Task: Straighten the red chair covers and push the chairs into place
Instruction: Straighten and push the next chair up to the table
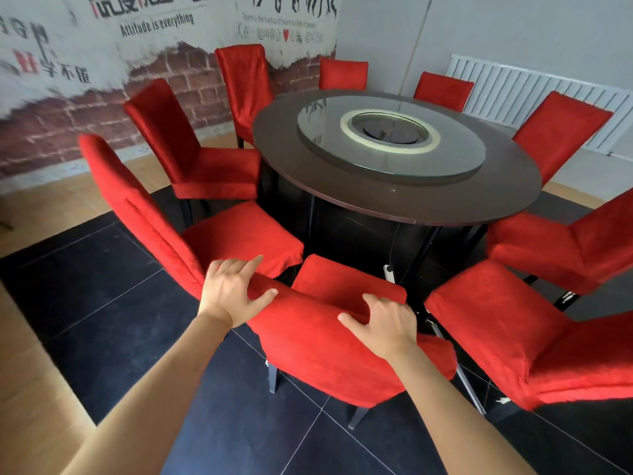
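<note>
With the left hand (230,292) and right hand (387,326) both curled over the top of the nearest chair (329,341), just short of the table (397,204) edge, push evenly so it slides in straight.

Both hands grip the top of the nearest chair's (329,351) red backrest: left hand (233,291) at its left corner, right hand (385,325) further right. Beyond stands the round worktop (479,204), ringed by red-covered chairs.
</note>
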{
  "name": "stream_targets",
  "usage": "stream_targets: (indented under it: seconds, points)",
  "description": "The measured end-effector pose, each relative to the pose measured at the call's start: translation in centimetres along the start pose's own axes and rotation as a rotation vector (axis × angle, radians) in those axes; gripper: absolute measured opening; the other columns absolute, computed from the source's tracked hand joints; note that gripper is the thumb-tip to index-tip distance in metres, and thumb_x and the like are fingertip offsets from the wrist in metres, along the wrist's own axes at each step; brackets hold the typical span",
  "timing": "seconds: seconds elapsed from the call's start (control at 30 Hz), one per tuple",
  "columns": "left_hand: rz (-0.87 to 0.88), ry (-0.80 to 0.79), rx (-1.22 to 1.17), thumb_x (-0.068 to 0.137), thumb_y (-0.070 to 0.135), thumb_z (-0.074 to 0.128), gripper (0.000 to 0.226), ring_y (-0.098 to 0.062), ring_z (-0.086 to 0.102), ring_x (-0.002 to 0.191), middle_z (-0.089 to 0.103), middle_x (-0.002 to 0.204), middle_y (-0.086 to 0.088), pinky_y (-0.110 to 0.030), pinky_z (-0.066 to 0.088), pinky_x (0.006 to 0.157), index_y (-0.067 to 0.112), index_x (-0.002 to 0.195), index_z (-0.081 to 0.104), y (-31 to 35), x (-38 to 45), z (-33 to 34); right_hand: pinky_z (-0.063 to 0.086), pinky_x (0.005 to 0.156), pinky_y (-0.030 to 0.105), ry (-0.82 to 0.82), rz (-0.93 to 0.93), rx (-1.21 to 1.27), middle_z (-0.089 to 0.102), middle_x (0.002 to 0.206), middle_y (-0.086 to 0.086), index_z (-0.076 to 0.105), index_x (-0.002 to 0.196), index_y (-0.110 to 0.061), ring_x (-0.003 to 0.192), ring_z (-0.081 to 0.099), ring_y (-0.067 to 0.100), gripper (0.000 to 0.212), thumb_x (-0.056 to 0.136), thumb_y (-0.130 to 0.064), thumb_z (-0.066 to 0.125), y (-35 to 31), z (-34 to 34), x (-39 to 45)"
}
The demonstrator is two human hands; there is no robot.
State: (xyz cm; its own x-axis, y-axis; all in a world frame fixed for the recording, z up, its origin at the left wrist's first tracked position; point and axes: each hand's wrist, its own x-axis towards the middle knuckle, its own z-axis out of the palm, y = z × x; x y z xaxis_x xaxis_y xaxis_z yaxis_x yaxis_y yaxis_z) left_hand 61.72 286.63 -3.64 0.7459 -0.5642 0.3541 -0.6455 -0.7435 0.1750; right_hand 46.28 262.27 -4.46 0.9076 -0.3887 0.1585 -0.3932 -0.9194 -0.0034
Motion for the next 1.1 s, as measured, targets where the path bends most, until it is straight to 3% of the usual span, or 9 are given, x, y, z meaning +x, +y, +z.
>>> stream_targets:
  seconds: [0.2,0.47,0.6,0.77,1.1]
  points:
    - [-0.122,0.046,0.074,0.075,0.066,0.038,0.081,-0.036,0.065,0.093,0.071,0.094,-0.015,-0.05,0.044,0.088,0.005,0.122,0.065,-7.1,-1.0,-3.1,0.047,0.083,0.033,-0.017,-0.148,0.056,0.069,0.109,0.001,0.058,0.126,-0.02,0.097,0.065,0.022,0.078,0.079,-0.079,0.036,-7.7,-1.6,4.0]
    - [-0.204,0.087,0.147,0.076,0.069,0.033,0.084,-0.033,0.064,0.097,0.071,0.092,-0.011,-0.049,0.036,0.097,0.009,0.126,0.061,-21.2,-1.6,-8.0,0.045,0.085,0.035,0.025,-0.264,0.12,0.069,0.112,0.005,0.058,0.127,-0.018,0.1,0.064,0.028,0.072,0.082,-0.073,0.045,-22.6,-2.7,9.7]
    - [-0.227,0.086,0.165,0.076,0.069,0.032,0.084,-0.032,0.063,0.101,0.071,0.096,-0.011,-0.049,0.034,0.097,0.009,0.127,0.061,-29.4,-1.0,-9.9,0.044,0.085,0.035,0.021,-0.262,0.127,0.068,0.112,0.005,0.058,0.125,-0.018,0.1,0.064,0.027,0.072,0.081,-0.074,0.044,-31.1,-2.1,12.6]
    - [-0.246,0.082,0.158,0.077,0.07,0.032,0.084,-0.032,0.063,0.1,0.071,0.094,-0.01,-0.048,0.034,0.098,0.01,0.128,0.06,-38.2,0.1,-10.4,0.044,0.085,0.036,-0.002,-0.243,0.177,0.067,0.114,0.007,0.047,0.138,-0.022,0.103,0.063,0.029,0.083,0.077,-0.078,0.047,-39.8,-0.8,15.6]
    - [-0.189,0.033,0.143,0.076,0.069,0.032,0.084,-0.032,0.064,0.099,0.071,0.095,-0.01,-0.048,0.034,0.099,0.009,0.129,0.059,-50.0,7.1,-7.9,0.047,0.084,0.035,-0.008,-0.208,0.197,0.065,0.117,0.005,0.04,0.141,-0.023,0.102,0.063,0.026,0.087,0.075,-0.079,0.047,-48.5,1.6,25.2]
